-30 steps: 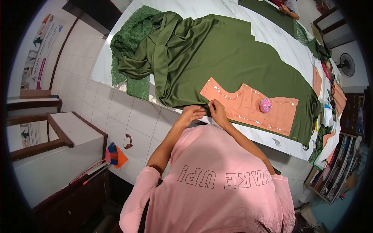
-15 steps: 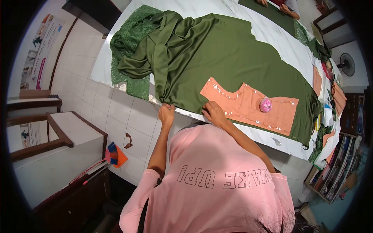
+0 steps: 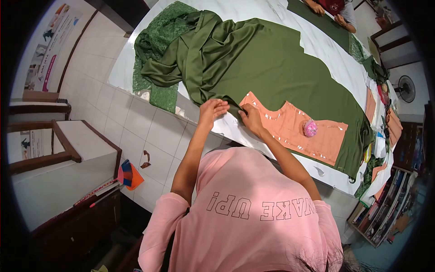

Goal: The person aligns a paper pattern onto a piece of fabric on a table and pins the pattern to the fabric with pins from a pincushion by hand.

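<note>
A large sheet of dark green satin fabric [image 3: 281,59] lies over the white marbled table [image 3: 312,68], bunched into folds on its left part. My left hand [image 3: 213,111] is at the fabric's near edge, its fingers stretched out and pointing right. My right hand [image 3: 252,119] grips a raised fold of that edge between thumb and fingers, just left of an orange cloth pattern piece [image 3: 290,129]. Shiny pins run along the orange piece's borders. On it rests a round pink pincushion [image 3: 310,128].
Green lace [image 3: 158,41] is heaped at the table's left end. Across the table a co-worker's hands [image 3: 328,13] are over more green fabric [image 3: 321,22]. Cloth pieces are piled at the right end, near a fan [image 3: 405,88]. A dustpan [image 3: 129,176] stands at lower left.
My left hand has moved right and up from the table edge, its fingers now extended. My right hand has shifted slightly up and right. The fabric's near edge is drawn back, baring some table.
</note>
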Demonstrator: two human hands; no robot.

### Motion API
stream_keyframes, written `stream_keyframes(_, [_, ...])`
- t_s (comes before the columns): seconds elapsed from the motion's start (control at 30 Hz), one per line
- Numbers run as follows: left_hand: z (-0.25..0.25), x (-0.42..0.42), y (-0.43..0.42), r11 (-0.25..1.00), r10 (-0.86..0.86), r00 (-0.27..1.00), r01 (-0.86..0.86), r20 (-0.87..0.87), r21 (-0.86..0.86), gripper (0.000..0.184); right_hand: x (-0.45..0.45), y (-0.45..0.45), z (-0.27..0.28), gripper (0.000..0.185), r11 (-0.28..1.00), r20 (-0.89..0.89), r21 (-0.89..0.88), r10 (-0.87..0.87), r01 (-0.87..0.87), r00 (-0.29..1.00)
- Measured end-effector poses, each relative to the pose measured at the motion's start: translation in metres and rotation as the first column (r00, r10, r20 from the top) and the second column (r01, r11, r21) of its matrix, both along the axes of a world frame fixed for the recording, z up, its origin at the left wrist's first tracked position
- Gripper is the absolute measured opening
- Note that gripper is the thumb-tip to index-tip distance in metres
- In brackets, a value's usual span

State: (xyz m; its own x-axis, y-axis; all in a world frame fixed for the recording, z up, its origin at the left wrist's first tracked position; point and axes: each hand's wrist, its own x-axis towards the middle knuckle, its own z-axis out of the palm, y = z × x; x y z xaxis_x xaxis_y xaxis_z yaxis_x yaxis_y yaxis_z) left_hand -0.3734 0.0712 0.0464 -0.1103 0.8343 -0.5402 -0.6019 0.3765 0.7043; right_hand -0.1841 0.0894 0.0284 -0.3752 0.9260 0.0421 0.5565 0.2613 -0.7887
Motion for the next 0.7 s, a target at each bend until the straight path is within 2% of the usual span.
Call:
stream_keyframes(0.07, [-0.007, 0.003, -0.01, 0.988, -0.122, 0.904, 0.15, -0.409, 0.039, 0.015, 0.004, 0.003, 0.004, 0.018, 0.984, -0.112, -0.153, -0.107, 0.089, 0.988])
stream_keyframes(0.1, [-0.005, 0.008, -0.018, 0.988, -0.124, 0.904, 0.152, -0.41, 0.038, 0.015, 0.006, 0.003, 0.003, 0.018, 0.984, -0.112, -0.154, -0.109, 0.091, 0.988])
stream_keyframes(0.13, [-0.004, 0.016, -0.031, 0.939, -0.229, 0.647, 0.344, -0.728, 0.011, 0.015, 0.008, 0.003, 0.002, 0.018, 0.979, -0.129, -0.182, -0.118, 0.093, 0.985])
stream_keyframes(0.17, [0.001, 0.024, -0.042, 0.861, -0.255, 0.276, 0.501, -0.927, -0.088, 0.015, 0.01, 0.003, 0.002, 0.017, 0.973, -0.145, -0.209, -0.128, 0.096, 0.981])
stream_keyframes(0.2, [-0.006, 0.03, -0.052, 0.859, -0.256, 0.274, 0.504, -0.927, -0.088, 0.015, 0.011, 0.003, 0.001, 0.017, 0.967, -0.162, -0.236, -0.138, 0.098, 0.977])
stream_keyframes(0.23, [-0.02, 0.034, -0.062, 0.744, -0.084, 0.182, 0.666, -0.98, 0.059, 0.015, 0.012, 0.002, 0.001, 0.017, 0.966, -0.162, -0.237, -0.141, 0.1, 0.977])
stream_keyframes(0.27, [-0.027, 0.036, -0.066, 0.57, 0.111, 0.125, 0.805, -0.986, 0.166, 0.016, 0.012, 0.002, 0.003, 0.018, 0.963, -0.156, -0.248, -0.145, 0.104, 0.977])
stream_keyframes(0.3, [-0.034, 0.036, -0.067, 0.568, 0.11, 0.124, 0.806, -0.986, 0.165, 0.016, 0.012, 0.003, 0.004, 0.018, 0.96, -0.151, -0.258, -0.149, 0.106, 0.977])
stream_keyframes(0.53, [-0.047, 0.023, -0.065, 0.78, -0.011, 0.17, 0.618, -0.985, 0.099, 0.024, 0.011, -0.003, 0.017, 0.019, 0.956, -0.169, -0.282, -0.125, 0.074, 0.978])
stream_keyframes(0.57, [-0.048, 0.018, -0.064, 0.777, -0.013, 0.169, 0.623, -0.986, 0.097, 0.024, 0.01, -0.007, 0.018, 0.019, 0.959, -0.175, -0.278, -0.104, 0.053, 0.979])
stream_keyframes(0.6, [-0.049, 0.01, -0.062, 0.891, -0.158, 0.632, 0.423, -0.759, 0.167, 0.024, 0.008, -0.011, 0.018, 0.019, 0.961, -0.181, -0.274, -0.084, 0.032, 0.98])
stream_keyframes(0.63, [-0.051, 0.001, -0.058, 0.973, -0.165, 0.934, 0.207, -0.317, 0.103, 0.025, 0.007, -0.015, 0.019, 0.019, 0.961, -0.184, -0.274, -0.091, 0.038, 0.979])
stream_keyframes(0.67, [-0.048, -0.006, -0.053, 0.996, -0.03, 0.98, 0.046, 0.197, -0.073, 0.026, 0.005, -0.019, 0.019, 0.02, 0.973, -0.149, -0.23, -0.017, -0.018, 0.989])
stream_keyframes(0.7, [-0.046, -0.01, -0.05, 0.996, -0.04, 0.98, 0.055, 0.195, -0.073, 0.026, 0.003, -0.023, 0.019, 0.021, 0.979, -0.11, -0.187, 0.055, -0.075, 0.992])
